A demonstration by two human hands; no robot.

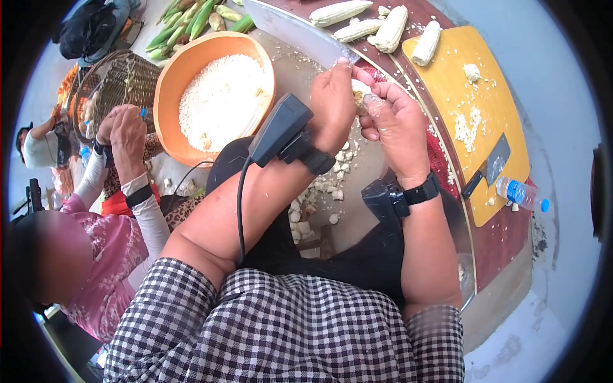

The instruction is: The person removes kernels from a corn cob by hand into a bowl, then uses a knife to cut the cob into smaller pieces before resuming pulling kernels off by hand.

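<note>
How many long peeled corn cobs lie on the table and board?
4. The table holds three: the first cob at upper left, the second cob below it, the third cob nearest the board, where the fourth cob lies.

On the table [501, 255] at right, you had four pale cobs [391, 30], one board [495, 105], one knife [498, 159], one bottle [520, 193]; upper left, one basin [167, 102].

Between ten and eleven o'clock a basin [169, 83] is placed, with kernels [220, 99] contained in it; left of it a basket [131, 73] is seen. At two o'clock, on the table [504, 252], a board [498, 83] is laid, on which a cob [426, 43] and a knife [498, 159] are found. Between basin and board, a piece of corn [360, 100] is held.
</note>
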